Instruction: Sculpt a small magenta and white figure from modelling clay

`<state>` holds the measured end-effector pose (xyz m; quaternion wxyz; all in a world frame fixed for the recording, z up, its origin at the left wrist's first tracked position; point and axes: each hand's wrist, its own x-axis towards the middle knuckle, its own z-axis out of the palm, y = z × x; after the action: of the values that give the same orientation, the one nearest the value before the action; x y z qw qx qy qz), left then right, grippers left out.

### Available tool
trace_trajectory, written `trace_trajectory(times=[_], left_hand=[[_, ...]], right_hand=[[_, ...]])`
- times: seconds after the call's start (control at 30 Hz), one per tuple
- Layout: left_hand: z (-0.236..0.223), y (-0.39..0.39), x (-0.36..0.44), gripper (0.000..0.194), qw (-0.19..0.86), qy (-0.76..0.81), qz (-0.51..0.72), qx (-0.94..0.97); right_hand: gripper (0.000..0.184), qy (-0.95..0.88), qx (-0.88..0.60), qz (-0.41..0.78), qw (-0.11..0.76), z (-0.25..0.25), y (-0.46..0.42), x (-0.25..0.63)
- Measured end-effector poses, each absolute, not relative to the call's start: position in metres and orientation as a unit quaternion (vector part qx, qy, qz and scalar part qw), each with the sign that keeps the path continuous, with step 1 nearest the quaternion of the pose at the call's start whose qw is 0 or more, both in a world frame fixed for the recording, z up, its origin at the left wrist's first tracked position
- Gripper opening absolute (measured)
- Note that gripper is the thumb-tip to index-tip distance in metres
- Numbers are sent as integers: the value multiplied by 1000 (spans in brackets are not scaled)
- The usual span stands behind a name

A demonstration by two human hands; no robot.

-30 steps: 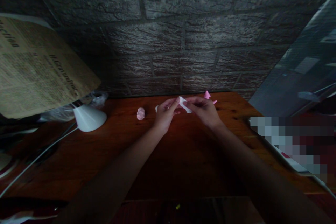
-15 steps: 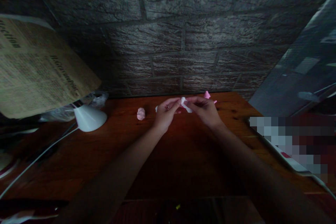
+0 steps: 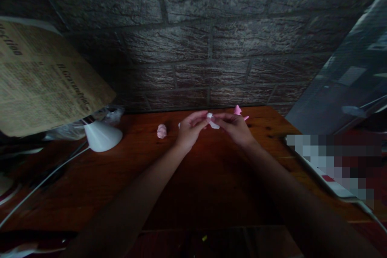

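Above the table, hands pinch white material.

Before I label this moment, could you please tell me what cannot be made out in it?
All in the head view:
- White piece: its full shape, covered by the fingers of the left hand and right hand.
- Pale bit beside the left hand: mostly hidden behind that hand.
- Pink object: its lower part, behind the right hand.
- Lampshade: cut off by the left edge.
- Device at right: its surface, blurred by pixelation.
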<state>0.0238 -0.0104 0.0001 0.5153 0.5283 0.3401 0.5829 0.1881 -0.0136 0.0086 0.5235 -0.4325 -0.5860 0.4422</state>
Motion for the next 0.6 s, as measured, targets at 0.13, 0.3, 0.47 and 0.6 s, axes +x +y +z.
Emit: trace_trajectory(times=[0.13, 0.3, 0.47, 0.6], left_hand=[[1, -11, 24, 29, 506, 342, 581, 538], [0, -10, 24, 29, 505, 337, 583, 541], [1, -10, 24, 29, 507, 336, 578, 543], [1, -10, 24, 28, 499, 339, 583, 544]], right_hand=[[34, -593, -422, 442, 525, 9, -14, 188], [35, -591, -426, 435, 530, 11, -16, 186], [35, -577, -425, 440, 541, 13, -17, 185], [37, -578, -429, 437, 539, 11, -16, 186]])
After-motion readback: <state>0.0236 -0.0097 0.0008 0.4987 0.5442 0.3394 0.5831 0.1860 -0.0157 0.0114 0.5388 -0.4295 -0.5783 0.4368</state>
